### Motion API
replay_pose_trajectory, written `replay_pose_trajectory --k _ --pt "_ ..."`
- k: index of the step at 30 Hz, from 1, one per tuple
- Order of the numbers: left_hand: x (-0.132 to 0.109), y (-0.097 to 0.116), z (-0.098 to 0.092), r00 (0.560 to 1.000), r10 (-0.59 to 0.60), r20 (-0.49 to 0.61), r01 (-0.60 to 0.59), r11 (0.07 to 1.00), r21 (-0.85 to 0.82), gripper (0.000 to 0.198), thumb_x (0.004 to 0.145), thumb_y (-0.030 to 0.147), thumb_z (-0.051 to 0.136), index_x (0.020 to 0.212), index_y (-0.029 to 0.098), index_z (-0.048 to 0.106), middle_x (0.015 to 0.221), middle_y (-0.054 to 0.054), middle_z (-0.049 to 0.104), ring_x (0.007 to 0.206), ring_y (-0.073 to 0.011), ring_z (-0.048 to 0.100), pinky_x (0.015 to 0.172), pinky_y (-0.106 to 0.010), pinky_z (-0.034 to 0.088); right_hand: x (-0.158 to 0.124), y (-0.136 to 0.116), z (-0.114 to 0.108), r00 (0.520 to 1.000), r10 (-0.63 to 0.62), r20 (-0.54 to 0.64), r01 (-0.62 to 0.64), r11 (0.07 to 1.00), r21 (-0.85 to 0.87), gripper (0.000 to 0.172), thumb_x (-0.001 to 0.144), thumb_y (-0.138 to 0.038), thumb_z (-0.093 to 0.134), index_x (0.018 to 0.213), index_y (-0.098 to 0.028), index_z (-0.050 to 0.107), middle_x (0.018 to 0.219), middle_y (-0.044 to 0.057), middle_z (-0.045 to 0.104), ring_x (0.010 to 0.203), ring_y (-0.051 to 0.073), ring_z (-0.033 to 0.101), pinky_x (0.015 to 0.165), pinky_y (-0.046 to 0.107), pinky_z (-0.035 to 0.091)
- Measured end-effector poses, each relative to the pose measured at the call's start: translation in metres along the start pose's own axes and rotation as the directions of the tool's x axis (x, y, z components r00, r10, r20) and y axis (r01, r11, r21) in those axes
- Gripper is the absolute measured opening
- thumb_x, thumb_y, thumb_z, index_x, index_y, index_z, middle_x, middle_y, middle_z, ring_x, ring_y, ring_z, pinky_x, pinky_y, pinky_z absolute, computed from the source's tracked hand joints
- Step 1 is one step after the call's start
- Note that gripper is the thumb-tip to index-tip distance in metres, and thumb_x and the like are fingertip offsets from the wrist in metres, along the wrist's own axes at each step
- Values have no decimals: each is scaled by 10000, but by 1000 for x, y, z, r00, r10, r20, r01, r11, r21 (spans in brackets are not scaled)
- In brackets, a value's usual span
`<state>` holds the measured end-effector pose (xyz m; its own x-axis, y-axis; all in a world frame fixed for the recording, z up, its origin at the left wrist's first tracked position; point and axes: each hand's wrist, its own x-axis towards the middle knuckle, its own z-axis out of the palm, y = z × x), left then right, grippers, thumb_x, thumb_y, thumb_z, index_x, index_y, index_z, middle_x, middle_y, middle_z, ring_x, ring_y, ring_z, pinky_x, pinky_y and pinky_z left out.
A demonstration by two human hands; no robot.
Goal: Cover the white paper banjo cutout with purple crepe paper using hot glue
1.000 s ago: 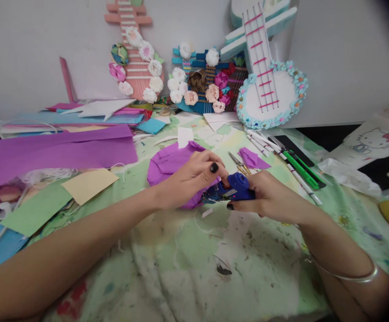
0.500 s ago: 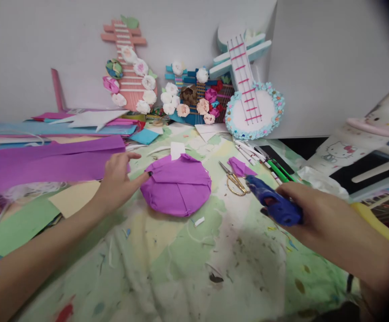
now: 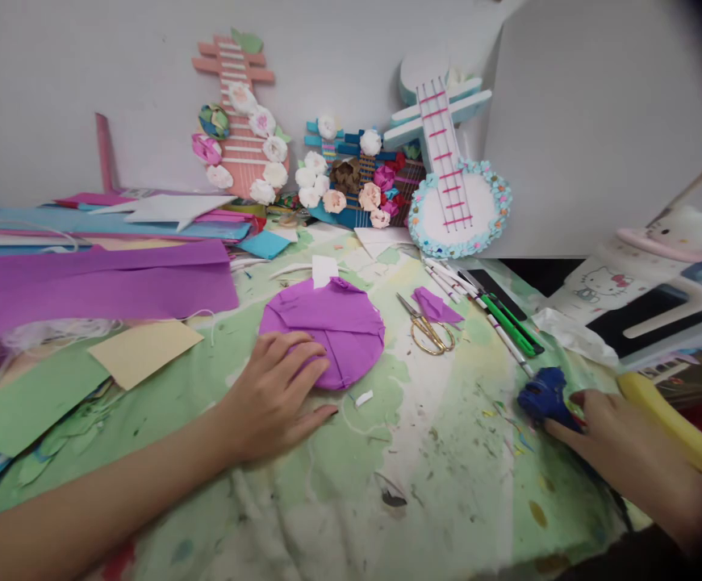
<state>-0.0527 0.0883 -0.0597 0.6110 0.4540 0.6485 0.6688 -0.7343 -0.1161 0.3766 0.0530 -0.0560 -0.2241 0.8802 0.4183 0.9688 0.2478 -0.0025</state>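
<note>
The left hand (image 3: 282, 393) has slim fingers (image 3: 307, 378) and a thumbnail (image 3: 332, 410) painted dark. Its forearm (image 3: 121, 494) is bare along the whole visible length; the right hand (image 3: 620, 440) is bare too, its wrist (image 3: 683, 496) blurred.

This is a craft workspace, shown by the paint-stained green-and-white tablecloth (image 3: 448, 492) across the lower frame, long purple paper sheet (image 3: 114, 282) at left, gold-handled metal scissors (image 3: 427, 327) right of centre, flower-trimmed pink lute-shaped model (image 3: 245, 137) at upper left, and, blurred at lower right, probably a blue glue gun (image 3: 543, 395).
</note>
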Motion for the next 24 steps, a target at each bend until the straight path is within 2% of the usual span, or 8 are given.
replay_pose_trajectory --k 3,6,8,11,13,16,20,24 --pt "2 0 6 997 60 -54 -56 997 57 170 785 251 646 900 138 593 896 -118 659 902 -293 565 746 -442 445 25 -38 -19 999 -39 -26 32 971 -237 104 815 -294 539 751 -218 508 667 134 562 591 306 548 513 424 393" --pt "3 -2 11 986 140 -91 -130 986 107 59 786 177 638 833 163 605 829 -79 667 840 -252 577 699 -391 440 58 -97 -23 961 -251 -114 255 967 25 60 856 -237 527 865 -192 566 835 116 615 743 246 585 641 379 450" --pt "3 -3 12 974 197 -112 -183 975 128 81 770 129 648 840 159 619 820 -75 677 821 -245 582 676 -376 433 78 -134 -13 893 -419 -165 450 854 263 80 864 -140 515 857 -184 582 843 86 606 785 192 567 682 322 449" --pt "2 -3 13 954 268 -137 -248 958 145 109 768 80 637 855 145 636 814 -77 692 812 -243 590 656 -372 430 97 -169 17 774 -599 -204 630 696 345 136 865 -91 503 831 -170 607 780 62 600 757 166 531 683 302 429" --pt "1 -4 12 945 295 -140 -274 950 151 94 786 73 619 847 141 642 802 -78 696 809 -238 598 653 -373 435 101 -177 37 733 -631 -254 679 655 331 127 868 -103 512 832 -163 618 782 64 607 766 168 524 691 308 428" --pt "1 -5 11 942 298 -153 -276 950 147 71 784 73 628 825 127 646 779 -81 694 790 -237 602 637 -371 442 99 -177 56 717 -619 -321 698 637 328 100 847 -103 552 894 -152 626 842 76 627 816 180 539 713 326 438" --pt "2 -6 12 943 274 -189 -253 959 131 84 803 73 610 813 153 636 767 -58 687 784 -214 600 631 -354 453 94 -176 61 718 -574 -394 693 644 324 144 807 -84 601 932 -149 631 879 85 644 832 192 552 704 340 453" --pt "1 -6 13 947 243 -209 -227 969 99 106 816 68 596 827 169 623 777 -41 683 792 -201 600 643 -352 457 93 -180 60 681 -596 -426 726 624 288 147 811 -89 600 938 -150 640 887 95 649 818 194 552 660 343 457"
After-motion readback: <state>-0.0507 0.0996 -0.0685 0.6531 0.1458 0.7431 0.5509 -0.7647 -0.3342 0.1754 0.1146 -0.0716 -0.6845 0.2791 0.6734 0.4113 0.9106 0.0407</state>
